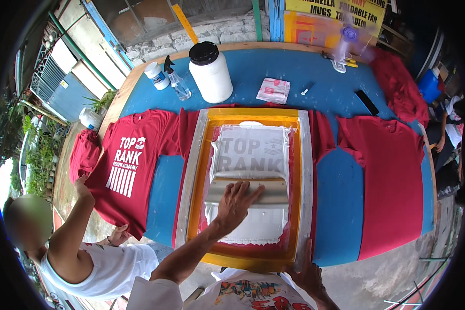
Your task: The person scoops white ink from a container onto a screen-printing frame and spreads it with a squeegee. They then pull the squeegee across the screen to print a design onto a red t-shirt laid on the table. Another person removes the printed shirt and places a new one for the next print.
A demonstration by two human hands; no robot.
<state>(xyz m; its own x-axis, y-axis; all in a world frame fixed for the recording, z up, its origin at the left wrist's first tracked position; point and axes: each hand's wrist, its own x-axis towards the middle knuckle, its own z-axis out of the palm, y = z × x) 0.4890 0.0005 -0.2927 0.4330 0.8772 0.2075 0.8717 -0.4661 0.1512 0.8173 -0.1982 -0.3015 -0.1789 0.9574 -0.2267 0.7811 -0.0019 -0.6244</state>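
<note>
A silkscreen frame (303,155) with orange inner wood and grey outer edges lies over a red T-shirt (323,137), whose sleeves show on both sides. White ink (268,226) covers its mesh, where grey lettering shows through. My left hand (236,202) is closed over a wide metal squeegee (273,193), which lies across the mesh below the lettering. At the frame's near right corner, my right hand (306,276) grips the edge; its lower fingers are partly hidden.
At left, another person (103,268) handles a printed red T-shirt (134,155). A plain red T-shirt (390,175) lies at right. Along the blue table's (248,62) back stand a white jar (210,75), a spray bottle (179,82) and a small tub (156,76). A phone (367,102) lies far right.
</note>
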